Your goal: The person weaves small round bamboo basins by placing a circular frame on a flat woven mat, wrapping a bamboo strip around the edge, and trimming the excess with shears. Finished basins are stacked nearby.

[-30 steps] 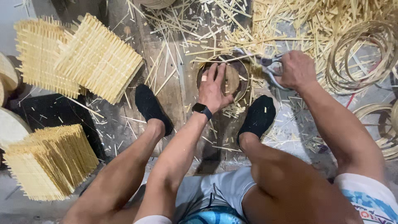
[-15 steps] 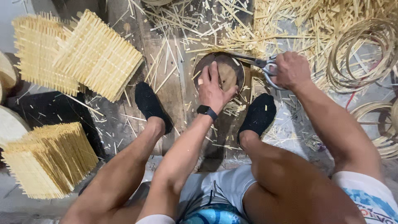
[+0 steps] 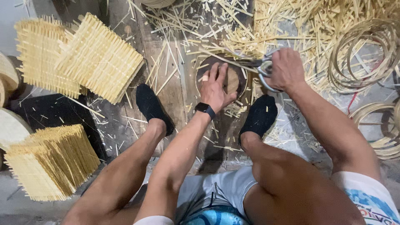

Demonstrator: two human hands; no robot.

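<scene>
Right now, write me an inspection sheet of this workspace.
Surface: worn wooden floor boards, dusty.
Job's things: round dark woven disc under the left hand; metal shears in the right hand.
Clutter: cut bamboo slivers strewn everywhere; woven mats stacked at left; another mat stack lower left.
Grippers: left hand presses flat on the disc; right hand grips the shears at the disc's rim.
Cables: nothing seen.
Surroundings: coiled bamboo hoops at right; the person's black socks either side of the disc.

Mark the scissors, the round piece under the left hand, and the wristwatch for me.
scissors (image 3: 259, 66), head view, pivot beside the handles.
round piece (image 3: 233, 79), head view, bare part right of the fingers.
wristwatch (image 3: 205, 109), head view, dark face.
</scene>
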